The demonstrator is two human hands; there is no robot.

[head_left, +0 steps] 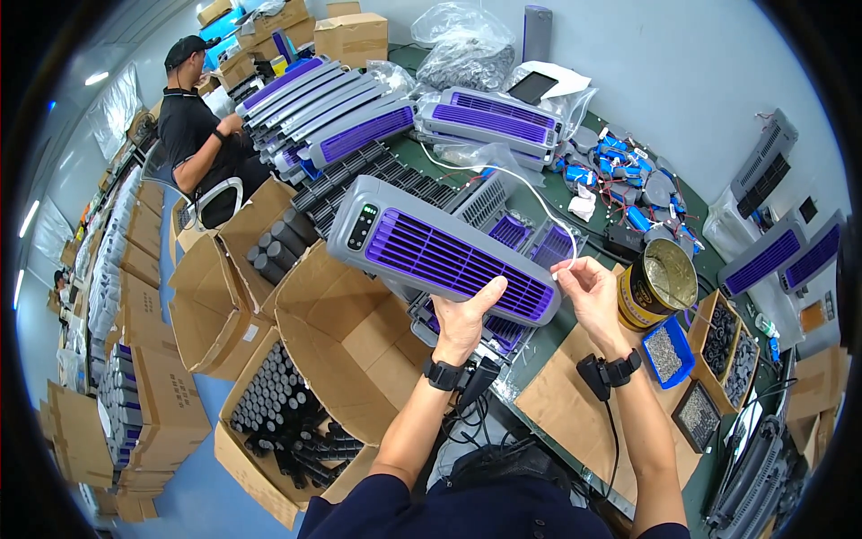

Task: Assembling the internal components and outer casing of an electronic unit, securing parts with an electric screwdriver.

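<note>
My left hand (461, 325) grips the lower edge of a long grey fan unit (359, 193) with a purple slatted grille, thumb on its front. The unit is held tilted above the bench, and small green lights glow on the dark panel at its upper left end. At its other end my right hand (593, 295) pinches the tip of a white cable (525, 175), which loops back across the bench. Whether the cable's plug sits in the unit cannot be made out. Partly hidden behind the unit lie grey and purple housing parts (552, 244).
Open cardboard boxes (346, 310) stand at my left, one with black cylinders (269, 391). Similar fan units (494, 121) and blue battery cells (628, 166) lie farther back. A yellow-black can (651, 287) and a blue screw tray (669, 350) are on the right. A co-worker (193, 126) sits far left.
</note>
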